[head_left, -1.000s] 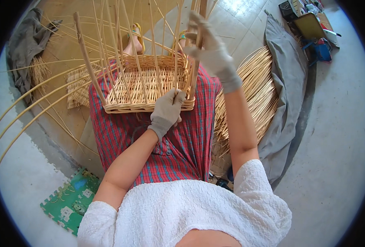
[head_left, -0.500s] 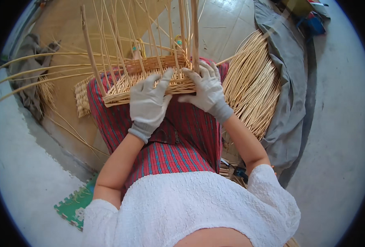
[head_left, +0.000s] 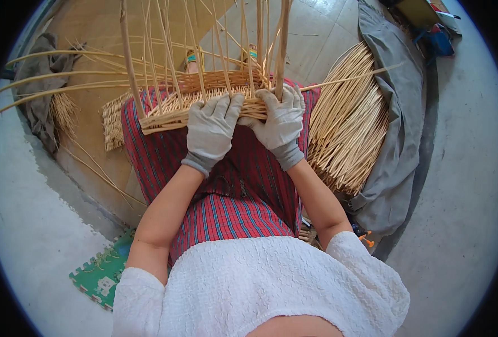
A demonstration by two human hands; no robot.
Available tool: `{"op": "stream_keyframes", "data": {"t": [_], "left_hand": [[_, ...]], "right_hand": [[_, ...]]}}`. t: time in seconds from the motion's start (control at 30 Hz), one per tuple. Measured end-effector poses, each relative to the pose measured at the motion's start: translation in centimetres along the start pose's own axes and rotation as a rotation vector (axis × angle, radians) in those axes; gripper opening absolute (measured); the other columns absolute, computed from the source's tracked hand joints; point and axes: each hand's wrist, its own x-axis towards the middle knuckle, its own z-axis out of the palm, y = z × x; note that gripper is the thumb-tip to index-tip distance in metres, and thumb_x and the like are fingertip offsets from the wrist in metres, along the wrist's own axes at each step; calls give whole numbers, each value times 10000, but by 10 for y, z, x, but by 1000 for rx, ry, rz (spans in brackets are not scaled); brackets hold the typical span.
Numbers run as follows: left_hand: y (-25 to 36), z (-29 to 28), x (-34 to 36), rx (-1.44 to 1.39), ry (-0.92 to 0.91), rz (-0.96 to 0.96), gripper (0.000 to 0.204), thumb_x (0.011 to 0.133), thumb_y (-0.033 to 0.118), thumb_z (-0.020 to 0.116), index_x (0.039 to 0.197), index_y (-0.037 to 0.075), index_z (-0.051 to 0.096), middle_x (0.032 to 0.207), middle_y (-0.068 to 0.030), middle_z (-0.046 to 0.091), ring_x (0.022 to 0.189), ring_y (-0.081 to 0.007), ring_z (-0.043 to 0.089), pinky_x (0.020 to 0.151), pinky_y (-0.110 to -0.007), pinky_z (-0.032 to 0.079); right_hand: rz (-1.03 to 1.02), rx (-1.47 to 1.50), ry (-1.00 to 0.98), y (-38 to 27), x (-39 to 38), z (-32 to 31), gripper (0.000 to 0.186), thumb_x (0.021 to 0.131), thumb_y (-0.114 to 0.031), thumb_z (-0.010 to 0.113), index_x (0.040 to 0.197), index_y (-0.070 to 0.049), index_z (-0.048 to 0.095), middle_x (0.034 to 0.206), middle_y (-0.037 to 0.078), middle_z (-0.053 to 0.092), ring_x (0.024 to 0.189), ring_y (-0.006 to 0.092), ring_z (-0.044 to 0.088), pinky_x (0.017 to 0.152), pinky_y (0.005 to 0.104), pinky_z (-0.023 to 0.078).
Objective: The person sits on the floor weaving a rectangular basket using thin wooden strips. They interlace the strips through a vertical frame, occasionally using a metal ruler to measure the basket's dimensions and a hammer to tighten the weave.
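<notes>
A partly woven wicker basket [head_left: 170, 119] rests across my lap on a red checked cloth [head_left: 243, 216]. Thin upright stakes rise from its sides, with a thicker post [head_left: 282, 50] at the right corner and another post [head_left: 128, 56] at the left. My left hand [head_left: 210, 126], in a pale glove with a grey cuff, closes over the near woven wall around its middle. Gloved alike, my right hand [head_left: 280, 123] grips the same wall near the right corner, fingers beside the thick post. Parts of the wall under both hands are hidden.
Long rods [head_left: 63, 76] stick out to the left. At the right, a large bundle of peeled wicker rods [head_left: 350, 123] lies on grey cloth [head_left: 398, 151]. A woven piece [head_left: 114, 123] shows beyond my left knee. A green foam mat [head_left: 100, 275] lies at lower left.
My left hand has shifted slightly right, its fingers now curled over the basket wall. My right hand has moved slightly lower beside the post. The view has shifted a little.
</notes>
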Motion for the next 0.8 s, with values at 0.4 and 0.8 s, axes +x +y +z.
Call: {"op": "stream_keyframes", "data": {"t": [0.4, 0.8], "left_hand": [[8, 2, -23, -283, 124, -223, 797, 814, 135, 776, 1534, 55, 444, 1275, -102, 694, 1114, -303, 645, 1008, -412, 466], [0, 32, -31, -35, -17, -214, 840, 861, 166, 710, 1609, 96, 336, 1189, -71, 680, 1088, -253, 633, 1009, -408, 452]], "right_hand": [[155, 64, -219, -26, 2, -34, 727, 597, -450, 919, 1210, -136, 686, 1320, 159, 545, 1353, 364, 431, 1200, 562, 259], [-123, 53, -332, -2, 3, -2, 775, 627, -482, 886, 1214, -17, 688, 1331, 149, 626, 1391, 332, 448, 1238, 506, 240]]}}
